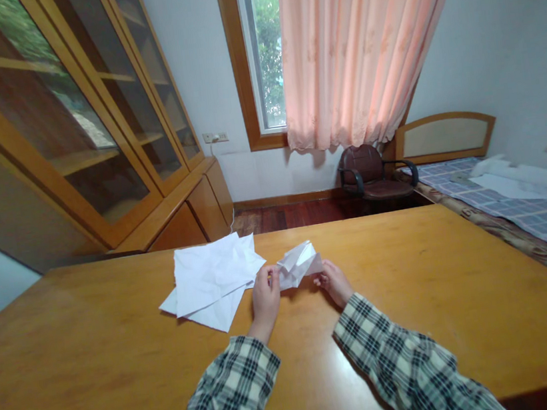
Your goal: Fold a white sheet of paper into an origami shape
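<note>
Sleeves in black-and-white plaid reach over a wooden desk. The left hand and the right hand, apart from each other, pinch opposite ends of a folded white paper (its shadow falls on the wood below). Just left of it lie overlapping white sheets. Beyond the desk stands a maroon armchair, with a pink curtain hanging behind it.

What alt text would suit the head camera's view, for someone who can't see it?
A person's left hand and right hand, in plaid sleeves, hold a creased white paper over a wooden table. Loose white sheets lie overlapping to the left; the room also holds a glass-fronted cabinet, pink curtain, chair and bed.
</note>
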Demonstrator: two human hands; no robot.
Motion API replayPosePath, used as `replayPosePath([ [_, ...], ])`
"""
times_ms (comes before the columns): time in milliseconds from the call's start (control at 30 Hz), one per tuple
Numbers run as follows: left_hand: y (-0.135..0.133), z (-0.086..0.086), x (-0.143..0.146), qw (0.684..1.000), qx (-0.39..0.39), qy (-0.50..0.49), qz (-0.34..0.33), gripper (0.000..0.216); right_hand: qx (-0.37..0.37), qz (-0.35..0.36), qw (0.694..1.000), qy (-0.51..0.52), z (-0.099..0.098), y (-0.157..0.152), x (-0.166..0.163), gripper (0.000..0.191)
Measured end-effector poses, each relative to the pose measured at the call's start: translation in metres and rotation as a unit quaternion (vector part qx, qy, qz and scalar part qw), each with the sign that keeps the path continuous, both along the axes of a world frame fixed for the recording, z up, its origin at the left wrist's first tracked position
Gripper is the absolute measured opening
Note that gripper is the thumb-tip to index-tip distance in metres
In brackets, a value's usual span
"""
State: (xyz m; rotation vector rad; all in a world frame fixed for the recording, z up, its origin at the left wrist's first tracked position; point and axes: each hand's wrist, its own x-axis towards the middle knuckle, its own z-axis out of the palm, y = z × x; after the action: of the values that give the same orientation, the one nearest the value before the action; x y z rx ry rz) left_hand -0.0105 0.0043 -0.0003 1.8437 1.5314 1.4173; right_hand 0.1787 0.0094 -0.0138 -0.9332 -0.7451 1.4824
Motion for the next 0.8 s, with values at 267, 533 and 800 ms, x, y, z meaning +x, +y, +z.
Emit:
replayPosePath([
  [267,0.007,-0.006,-0.005,0.994,-0.013,-0.081,0.068,0.019,0.018,-0.054,0.998,-0.025,-0.001,0.0,-0.003,0.034],
  [533,0.016,-0.012,-0.013,0.988,-0.035,-0.11,0.104,0.016,0.064,-0.125,0.985,-0.098,-0.002,-0.001,0.001,0.038],
  [800,0.016,-0.013,-0.017,0.988,-0.056,-0.088,0.116,0.023,0.072,-0.172,0.976,-0.108,-0.002,0.005,0.01,0.037],
])
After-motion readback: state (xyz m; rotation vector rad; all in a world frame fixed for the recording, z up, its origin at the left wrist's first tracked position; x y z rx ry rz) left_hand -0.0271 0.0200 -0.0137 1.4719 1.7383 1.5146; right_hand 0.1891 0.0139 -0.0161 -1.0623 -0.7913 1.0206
